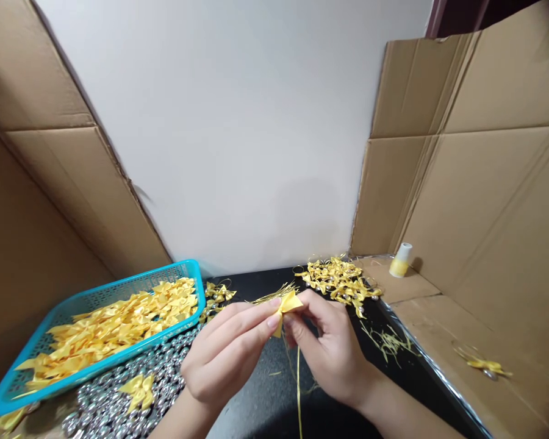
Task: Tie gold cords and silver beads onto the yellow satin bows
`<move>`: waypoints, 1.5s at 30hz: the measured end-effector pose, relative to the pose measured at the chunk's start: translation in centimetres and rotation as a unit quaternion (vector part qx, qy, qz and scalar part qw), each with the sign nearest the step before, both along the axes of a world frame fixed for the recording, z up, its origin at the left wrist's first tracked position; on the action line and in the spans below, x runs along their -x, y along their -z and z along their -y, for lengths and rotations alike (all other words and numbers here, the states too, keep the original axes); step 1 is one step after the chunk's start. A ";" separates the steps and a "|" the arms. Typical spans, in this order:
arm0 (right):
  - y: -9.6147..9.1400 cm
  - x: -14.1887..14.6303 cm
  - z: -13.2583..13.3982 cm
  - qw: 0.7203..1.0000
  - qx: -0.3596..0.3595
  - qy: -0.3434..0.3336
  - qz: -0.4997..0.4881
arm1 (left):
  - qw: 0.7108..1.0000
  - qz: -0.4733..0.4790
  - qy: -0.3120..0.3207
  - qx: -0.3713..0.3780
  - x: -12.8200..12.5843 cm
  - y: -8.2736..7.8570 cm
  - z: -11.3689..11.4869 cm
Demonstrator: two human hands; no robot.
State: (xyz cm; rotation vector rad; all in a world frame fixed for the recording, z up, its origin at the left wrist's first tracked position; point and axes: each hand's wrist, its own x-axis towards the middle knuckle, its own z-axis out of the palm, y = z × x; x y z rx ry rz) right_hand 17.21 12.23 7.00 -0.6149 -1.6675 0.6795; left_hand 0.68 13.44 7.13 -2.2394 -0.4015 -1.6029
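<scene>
A yellow ribbon bow (289,303) is held up in the middle of the view, above a dark tabletop (256,396). My left hand (238,341) pinches the bow's left side between thumb and fingers. On the other side, my right hand (327,335) has its fingers closed at the bow's right edge. A thin yellow cord (299,390) hangs down from beneath my right fingers. Behind my hands lies a bundle of thin gold strands (274,294). What sits right under my fingertips is partly hidden.
A turquoise basket (200,286) of yellow bows stands at left, with silvery beads (165,360) before it. Finished-looking bows with beads (338,280) are heaped at the back right. Cord scraps (388,341), a thread cone (400,261) and cardboard walls (494,201) are at right.
</scene>
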 end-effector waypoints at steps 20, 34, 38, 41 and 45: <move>1.8 -0.1 -3.3 0.987 -0.096 0.122 0.034 | 0.738 0.140 0.109 0.651 -0.6 -2.0 -0.9; 1.9 -1.0 -4.3 0.964 -0.136 0.224 0.047 | 0.713 0.205 0.074 0.666 -0.9 -0.4 -2.8; 2.2 -0.8 -4.5 0.967 -0.130 0.194 0.100 | 0.715 0.206 0.070 0.664 -1.3 -0.5 -2.5; 2.5 -1.1 -5.0 0.973 -0.112 0.160 0.125 | 0.725 0.191 0.059 0.659 -1.4 -0.3 -2.7; 2.7 -1.9 -6.0 0.977 -0.092 0.112 0.157 | 0.718 0.164 0.044 0.675 -1.3 0.1 -3.4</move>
